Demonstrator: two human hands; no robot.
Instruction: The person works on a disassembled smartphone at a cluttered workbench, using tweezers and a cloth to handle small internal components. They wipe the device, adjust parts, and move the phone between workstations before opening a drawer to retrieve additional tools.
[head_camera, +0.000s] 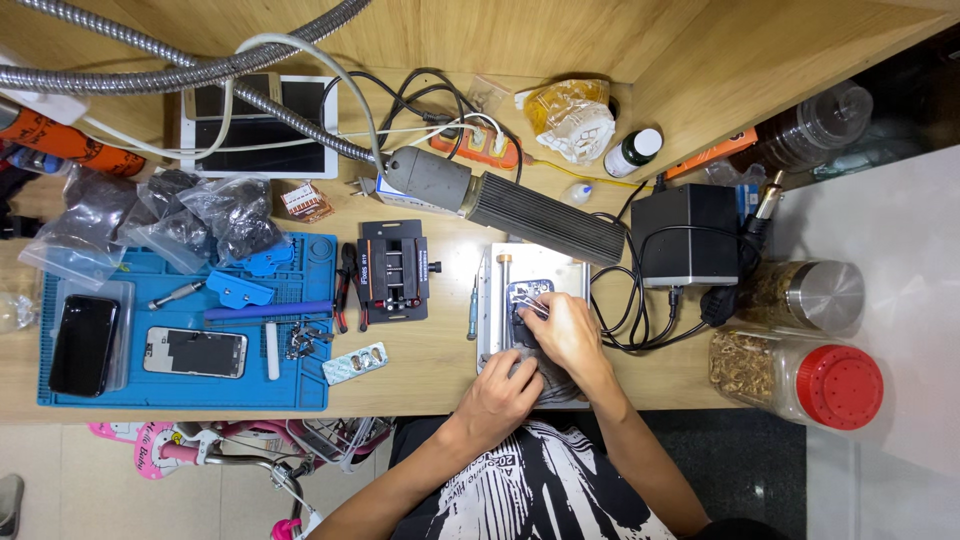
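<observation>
- Head camera view, looking straight down at a pale wooden tabletop (430, 370) crowded with repair tools; a person sits at its near edge with both bare hands over a flat silver metal plate (560, 265).
- On that plate lies a small dark phone part with a bluish face (527, 292); its lower half is hidden under the hands.
- Right hand (568, 335) rests on the part, its grip pinched around thin silver tweezers (530, 305) whose tips point left and up onto the part.
- Left hand (500, 395) sits just below and left of the right hand, fingers curled down over a grey cloth-like patch (548, 385) at the plate's near edge. Whether this grip is clenched on anything cannot be told.
- The part therefore lies directly under the right fingertips and just beyond the left knuckles.
- Just left of the plate stands a black clamp-style holder (393, 270), with a slim screwdriver (473, 310) between them.
- Further left is a blue silicone work mat (300, 390) carrying a black smartphone in a clear tray (84, 344), an opened phone showing its insides (195, 352) and clear bags of dark parts (215, 215).
- A grey ribbed lamp head on a flexible metal arm (545, 215) hangs above the plate.
- To the right are a black box-shaped power unit (686, 232) and a clear jar with a red lid (800, 378).
</observation>
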